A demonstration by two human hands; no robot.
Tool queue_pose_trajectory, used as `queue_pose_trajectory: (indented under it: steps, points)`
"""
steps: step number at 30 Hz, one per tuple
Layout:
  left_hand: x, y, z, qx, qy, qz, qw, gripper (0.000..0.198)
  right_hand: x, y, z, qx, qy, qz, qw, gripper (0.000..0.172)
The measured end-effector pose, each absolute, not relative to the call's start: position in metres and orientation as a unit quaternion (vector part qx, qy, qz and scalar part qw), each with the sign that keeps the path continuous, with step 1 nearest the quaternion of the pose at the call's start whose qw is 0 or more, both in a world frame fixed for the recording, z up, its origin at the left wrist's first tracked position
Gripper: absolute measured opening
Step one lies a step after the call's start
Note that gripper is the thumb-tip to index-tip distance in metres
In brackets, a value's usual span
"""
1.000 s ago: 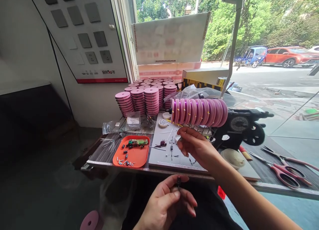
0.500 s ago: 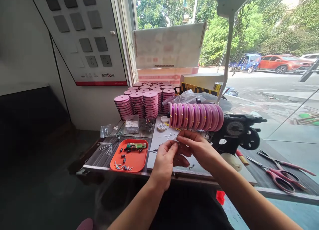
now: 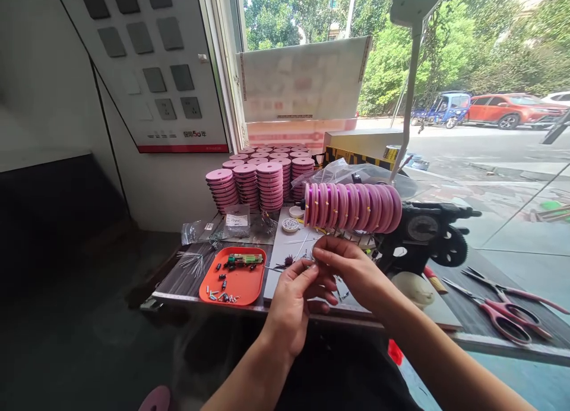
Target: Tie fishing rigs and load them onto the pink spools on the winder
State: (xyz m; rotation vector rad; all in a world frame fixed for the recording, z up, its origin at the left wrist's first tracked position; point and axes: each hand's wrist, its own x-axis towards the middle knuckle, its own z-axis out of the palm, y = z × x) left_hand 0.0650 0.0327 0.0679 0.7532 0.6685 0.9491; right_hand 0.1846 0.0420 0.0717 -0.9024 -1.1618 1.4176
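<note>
Above the front of a white board, my left hand pinches its thumb and forefinger together. Close by, my right hand also has thumb and forefinger closed, slightly higher. Whatever lies in the fingertips is too small to name. Just behind the hands, a row of pink spools sits on the shaft of a black winding machine. To the left, an orange tray holds a green screwdriver-like tool and several small dark and metal parts. A round white dish of small beads stands on the board.
Stacks of pink spools fill the table's back left. Clear plastic bags and thin wires lie in front. Red-handled scissors and another cutting tool lie at right. A lamp arm rises behind the machine.
My left hand has dropped slightly, and its fingertips are a little farther below my right fingertips. A small dark reddish bundle on the board now shows. The whole view has shifted slightly.
</note>
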Motion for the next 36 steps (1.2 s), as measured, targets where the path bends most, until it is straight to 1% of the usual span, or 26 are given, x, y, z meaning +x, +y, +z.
queue_pose_trajectory:
  steps: [6,15,23,29,36]
  points:
    - [0.054,0.019,0.060,0.336,0.338,0.400,0.783,0.011,0.185,0.042,0.071,-0.387,-0.493,0.562,0.539,0.029]
    - [0.047,0.007,0.053,0.296,0.353,0.380,0.802,0.013,0.184,0.042,0.069,-0.392,-0.495,0.559,0.537,0.028]
    - [0.044,0.006,0.046,0.270,0.322,0.376,0.826,0.015,0.183,0.044,0.068,-0.391,-0.493,0.558,0.541,0.028]
    - [0.042,0.002,0.044,0.232,0.329,0.392,0.827,0.012,0.183,0.044,0.069,-0.392,-0.492,0.557,0.542,0.029]
    - [0.040,-0.003,0.040,0.204,0.332,0.398,0.831,0.013,0.183,0.044,0.066,-0.392,-0.490,0.559,0.542,0.027]
